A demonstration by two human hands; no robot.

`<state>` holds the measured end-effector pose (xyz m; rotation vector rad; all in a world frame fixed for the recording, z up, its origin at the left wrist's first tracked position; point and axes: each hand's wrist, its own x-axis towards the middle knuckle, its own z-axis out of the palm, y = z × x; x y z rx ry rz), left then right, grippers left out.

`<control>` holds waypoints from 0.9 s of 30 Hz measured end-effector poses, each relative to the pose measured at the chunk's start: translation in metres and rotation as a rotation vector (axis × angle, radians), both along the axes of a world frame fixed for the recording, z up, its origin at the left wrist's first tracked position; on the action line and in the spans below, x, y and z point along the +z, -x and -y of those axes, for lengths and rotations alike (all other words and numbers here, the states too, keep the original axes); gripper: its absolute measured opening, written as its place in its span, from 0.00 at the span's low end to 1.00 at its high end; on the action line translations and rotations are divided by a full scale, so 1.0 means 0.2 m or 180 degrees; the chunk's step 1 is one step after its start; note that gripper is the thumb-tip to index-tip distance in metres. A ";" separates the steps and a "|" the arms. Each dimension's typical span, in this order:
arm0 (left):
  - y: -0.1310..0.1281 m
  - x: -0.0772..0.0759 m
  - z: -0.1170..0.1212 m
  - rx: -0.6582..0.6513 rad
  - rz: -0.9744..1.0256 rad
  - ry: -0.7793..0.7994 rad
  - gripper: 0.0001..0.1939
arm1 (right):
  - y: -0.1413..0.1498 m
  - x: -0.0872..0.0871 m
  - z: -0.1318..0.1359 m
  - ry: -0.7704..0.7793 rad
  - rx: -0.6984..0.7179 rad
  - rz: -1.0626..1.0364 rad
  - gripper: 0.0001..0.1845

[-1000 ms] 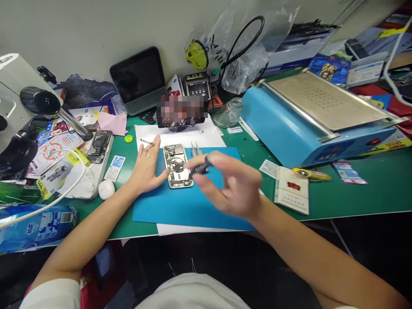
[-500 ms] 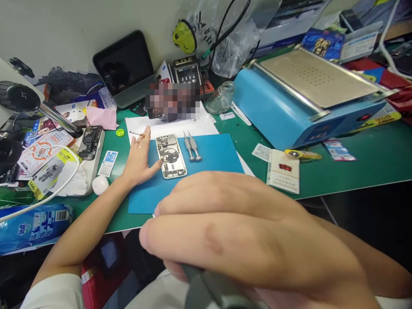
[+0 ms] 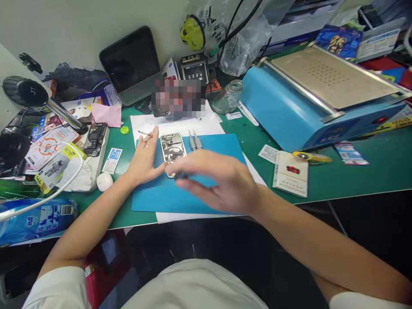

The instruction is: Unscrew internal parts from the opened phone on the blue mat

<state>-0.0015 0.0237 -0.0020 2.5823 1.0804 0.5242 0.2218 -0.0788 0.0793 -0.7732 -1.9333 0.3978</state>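
My left hand (image 3: 146,161) rests at the left of the blue mat (image 3: 148,199), a cigarette (image 3: 143,133) between its fingers and the thumb stretched toward the phone. That phone (image 3: 172,148) lies with its back off, inner parts showing, its lower end partly behind my right hand. Over the mat, my right hand (image 3: 222,178) is curled, slightly blurred. A small dark object (image 3: 181,174) shows at its fingertips; its kind is not clear. Two grey screwdrivers (image 3: 195,141) lie right of the phone, their lower ends hidden by my right hand.
A blue heating plate machine (image 3: 283,107) stands at the right, with a glass jar (image 3: 228,98) beside it. The cigarette pack (image 3: 291,174) and yellow cutter (image 3: 312,157) lie near the front edge. A white earbud case (image 3: 104,182) sits left of my forearm.
My right hand has moved away from the camera, forward and down over the mat near the phone, with the dark object. The left hand stays by the phone. The view has shifted slightly.
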 end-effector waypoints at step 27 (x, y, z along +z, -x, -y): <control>-0.03 0.03 0.04 -0.0139 -0.0286 0.0084 0.56 | 0.00 -0.49 -0.28 0.0195 0.0075 -0.0686 0.25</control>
